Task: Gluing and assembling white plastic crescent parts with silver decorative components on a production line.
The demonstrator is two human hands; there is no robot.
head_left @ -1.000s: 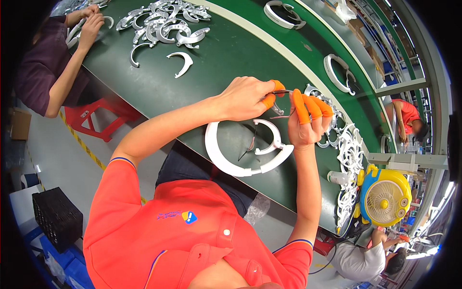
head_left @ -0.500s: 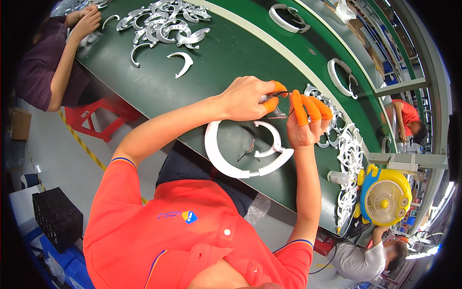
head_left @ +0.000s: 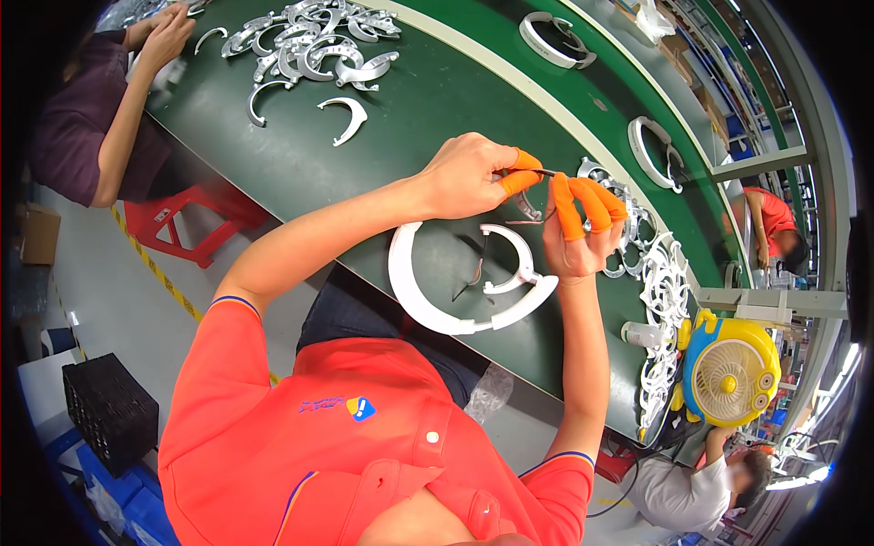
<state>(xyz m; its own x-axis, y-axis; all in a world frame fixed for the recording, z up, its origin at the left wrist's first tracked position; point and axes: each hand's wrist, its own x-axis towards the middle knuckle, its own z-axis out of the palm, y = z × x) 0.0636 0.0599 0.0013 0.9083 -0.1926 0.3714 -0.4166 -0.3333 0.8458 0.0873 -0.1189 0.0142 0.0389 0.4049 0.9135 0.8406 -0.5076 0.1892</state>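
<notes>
My left hand (head_left: pixel 466 178), with orange finger cots on thumb and forefinger, pinches a thin dark wire (head_left: pixel 546 172). My right hand (head_left: pixel 583 229), also in orange finger cots, is closed on the wire's other end; its fingertips partly hide it. A small silver curved part (head_left: pixel 526 208) shows below and between the hands; I cannot tell whether it hangs or is held. Just nearer to me, a large white ring-shaped piece (head_left: pixel 408 284) lies on the table, its smaller inner arc (head_left: pixel 523 255) carrying a short loose dark wire (head_left: pixel 475 273).
Silver curved parts (head_left: pixel 314 56) are heaped at the far left. More white and silver arcs (head_left: pixel 663 300) line the right, beside a white bottle (head_left: pixel 640 334) and a yellow fan (head_left: pixel 728 382). White rings (head_left: pixel 648 159) ride the green belt (head_left: pixel 596 86) beyond. Co-workers sit left and right.
My left hand has shifted slightly away from me, and the silver part shows more clearly below it. My right hand has barely moved. The rings on the belt have moved a little rightward.
</notes>
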